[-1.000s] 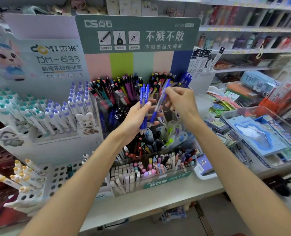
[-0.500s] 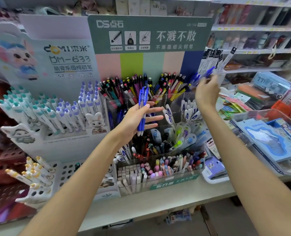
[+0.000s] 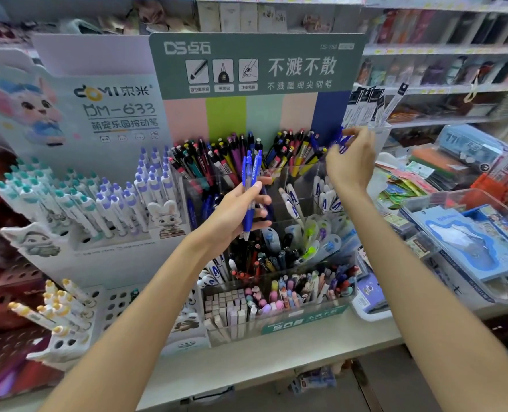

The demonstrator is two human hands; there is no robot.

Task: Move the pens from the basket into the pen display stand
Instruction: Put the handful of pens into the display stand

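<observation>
My left hand (image 3: 234, 212) is raised in front of the clear tiered pen display stand (image 3: 306, 318) and grips a small bunch of blue click pens (image 3: 251, 185) upright. My right hand (image 3: 350, 165) reaches to the stand's back right corner, above the compartment under the dark blue stripe. Its fingertips pinch a single blue pen (image 3: 342, 142), which is blurred. The stand's back row is packed with mixed coloured pens (image 3: 217, 165). No basket can be clearly made out.
A white DM-633 display with teal and purple capped pens (image 3: 77, 200) stands to the left. A white tray (image 3: 368, 313) sits by the stand's right foot. Clear boxes of blue packets (image 3: 466, 239) and stocked shelves fill the right side. The counter edge (image 3: 246, 370) runs below.
My right hand pulled one blue pen from the bunch in my left hand and carried it up and right to the stand's back right corner. My left hand stayed roughly in place.
</observation>
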